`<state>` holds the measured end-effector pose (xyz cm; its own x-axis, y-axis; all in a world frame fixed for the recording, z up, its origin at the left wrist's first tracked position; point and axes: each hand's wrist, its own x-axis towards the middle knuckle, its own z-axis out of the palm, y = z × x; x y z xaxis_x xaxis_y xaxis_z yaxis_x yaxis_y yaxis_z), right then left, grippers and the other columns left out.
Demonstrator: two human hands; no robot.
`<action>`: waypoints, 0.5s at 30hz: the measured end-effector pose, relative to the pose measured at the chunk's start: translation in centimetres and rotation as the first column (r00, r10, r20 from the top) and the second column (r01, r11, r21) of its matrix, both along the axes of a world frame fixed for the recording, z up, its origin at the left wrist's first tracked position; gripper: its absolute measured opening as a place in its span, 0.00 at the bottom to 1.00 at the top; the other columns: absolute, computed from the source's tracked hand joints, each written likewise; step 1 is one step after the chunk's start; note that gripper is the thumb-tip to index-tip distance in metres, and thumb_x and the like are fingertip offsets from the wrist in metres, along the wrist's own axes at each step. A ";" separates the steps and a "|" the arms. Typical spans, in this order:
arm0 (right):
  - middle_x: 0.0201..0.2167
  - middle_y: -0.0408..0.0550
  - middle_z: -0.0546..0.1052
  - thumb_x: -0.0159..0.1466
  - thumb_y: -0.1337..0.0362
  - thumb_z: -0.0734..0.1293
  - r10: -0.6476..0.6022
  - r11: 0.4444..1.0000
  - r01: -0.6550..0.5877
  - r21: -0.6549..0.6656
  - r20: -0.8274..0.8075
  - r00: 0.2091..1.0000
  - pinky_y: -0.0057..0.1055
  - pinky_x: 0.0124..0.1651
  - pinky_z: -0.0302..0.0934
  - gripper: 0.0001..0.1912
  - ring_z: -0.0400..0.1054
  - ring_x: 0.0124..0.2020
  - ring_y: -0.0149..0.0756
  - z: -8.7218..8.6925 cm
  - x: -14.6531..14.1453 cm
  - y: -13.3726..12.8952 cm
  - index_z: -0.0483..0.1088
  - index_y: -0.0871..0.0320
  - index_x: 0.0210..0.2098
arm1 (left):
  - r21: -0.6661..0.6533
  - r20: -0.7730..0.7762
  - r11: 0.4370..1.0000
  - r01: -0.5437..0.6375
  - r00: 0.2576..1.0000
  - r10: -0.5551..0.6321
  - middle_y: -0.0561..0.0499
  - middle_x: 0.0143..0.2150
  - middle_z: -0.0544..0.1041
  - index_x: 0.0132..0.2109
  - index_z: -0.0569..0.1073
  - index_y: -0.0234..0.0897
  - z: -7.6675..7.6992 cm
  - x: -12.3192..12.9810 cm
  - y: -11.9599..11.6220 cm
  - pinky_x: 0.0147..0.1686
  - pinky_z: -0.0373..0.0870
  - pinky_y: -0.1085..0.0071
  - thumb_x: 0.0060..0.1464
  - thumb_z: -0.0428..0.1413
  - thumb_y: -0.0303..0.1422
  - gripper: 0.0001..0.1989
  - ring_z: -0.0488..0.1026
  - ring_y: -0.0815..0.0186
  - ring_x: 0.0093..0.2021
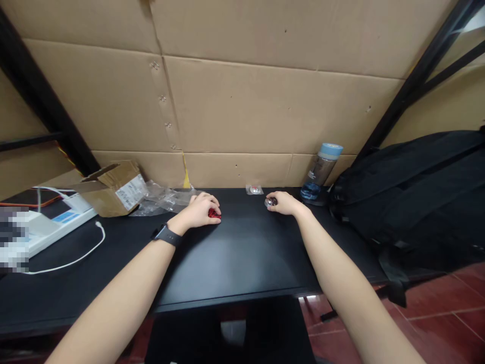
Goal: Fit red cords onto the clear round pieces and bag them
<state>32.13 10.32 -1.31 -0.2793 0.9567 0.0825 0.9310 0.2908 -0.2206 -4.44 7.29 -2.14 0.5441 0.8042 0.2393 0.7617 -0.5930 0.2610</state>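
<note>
My left hand (201, 210), with a dark watch on its wrist, rests low over the black table and is closed around a small bundle of red cord (214, 214). Only part of that bundle shows beneath the fingers. Farther right, my right hand (282, 202) pinches a small shiny object in clear wrapping (270, 202) at the table's surface; its exact kind is too small to tell. Between the hands, nearer the back, lies a small clear packet (254, 189) with something round and silvery inside.
An opened cardboard box (113, 189) and crumpled clear plastic (162, 198) lie at left, beside a white power strip (68, 222) and a white cable (85, 255). A water bottle (320, 174) leans near a black backpack (417, 197) at right. Cardboard panels (242, 106) line the back.
</note>
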 end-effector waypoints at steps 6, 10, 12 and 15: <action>0.46 0.50 0.82 0.57 0.64 0.75 0.042 0.999 -0.040 0.025 -0.087 0.995 0.31 0.50 0.66 0.20 0.77 0.46 0.43 -0.2 0.7 0.5 0.79 0.54 0.49 | 0.041 -0.008 0.999 0.004 1.000 -0.004 0.49 0.47 0.79 0.34 0.80 0.45 -0.5 1.6 -0.8 0.55 0.55 0.57 0.57 0.59 0.35 0.05 0.66 0.54 0.57; 0.46 0.51 0.82 0.55 0.64 0.77 0.031 0.999 -0.029 0.017 -0.137 0.990 0.31 0.50 0.66 0.23 0.77 0.46 0.42 -0.1 1.3 0.4 0.78 0.54 0.51 | 0.077 0.017 0.997 0.011 1.000 -0.012 0.49 0.46 0.80 0.38 0.76 0.43 -0.6 2.4 -1.5 0.55 0.55 0.58 0.63 0.53 0.35 0.07 0.67 0.57 0.56; 0.46 0.51 0.82 0.54 0.64 0.77 0.022 1.000 -0.019 0.015 -0.164 0.986 0.31 0.49 0.67 0.24 0.77 0.44 0.42 0.2 1.6 0.3 0.78 0.55 0.51 | 0.096 0.072 0.995 -0.014 0.997 0.007 0.50 0.45 0.80 0.41 0.74 0.43 -0.2 2.9 -1.9 0.54 0.55 0.58 0.65 0.51 0.34 0.08 0.69 0.59 0.54; 0.44 0.48 0.83 0.52 0.64 0.78 0.059 0.997 -0.046 0.061 -0.224 0.973 0.32 0.47 0.67 0.24 0.76 0.40 0.40 0.9 1.2 -0.3 0.79 0.54 0.49 | 0.112 0.160 0.992 -0.055 0.986 0.036 0.52 0.42 0.80 0.42 0.73 0.44 0.8 3.5 -2.6 0.54 0.56 0.59 0.66 0.50 0.36 0.08 0.72 0.61 0.49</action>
<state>33.35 10.06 -0.38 -0.2972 0.9334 0.2014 0.8424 0.3556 -0.4048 -0.98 4.73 -1.33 0.4556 0.7891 0.4120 0.7435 -0.5919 0.3114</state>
